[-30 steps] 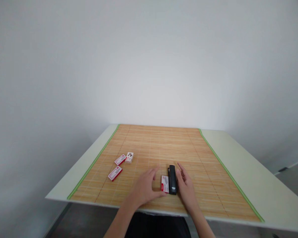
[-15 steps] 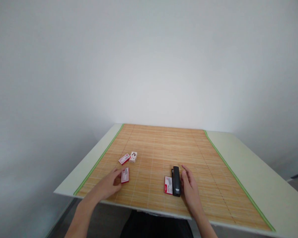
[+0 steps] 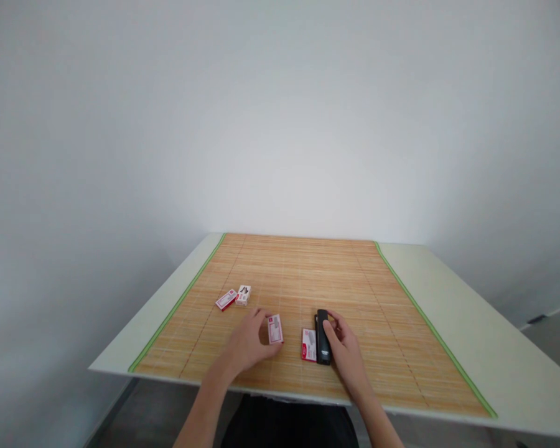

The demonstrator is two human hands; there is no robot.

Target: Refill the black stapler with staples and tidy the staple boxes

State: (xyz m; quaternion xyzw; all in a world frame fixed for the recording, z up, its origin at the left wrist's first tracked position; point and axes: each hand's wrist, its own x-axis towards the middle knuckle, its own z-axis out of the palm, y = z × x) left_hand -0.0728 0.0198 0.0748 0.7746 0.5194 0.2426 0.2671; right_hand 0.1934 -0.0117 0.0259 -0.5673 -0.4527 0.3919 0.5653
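Note:
My left hand grips a small red-and-white staple box between thumb and fingers, just over the mat. To the right, a black stapler lies lengthwise, pointing away from me. My right hand is on it, thumb across the top and fingers along its right side. Against the stapler's left side rests another red-and-white staple box. Farther back on the left are a red-edged staple box, set at an angle, and a white box with a dark picture, close together.
A bamboo mat with green edging covers the middle of a pale table. White walls stand behind and at the sides. The table's front edge runs just before my lap.
My left hand has taken hold of the staple box and carried it right, toward the stapler. My right hand has closed on the stapler, its thumb now on top. The view has shifted slightly.

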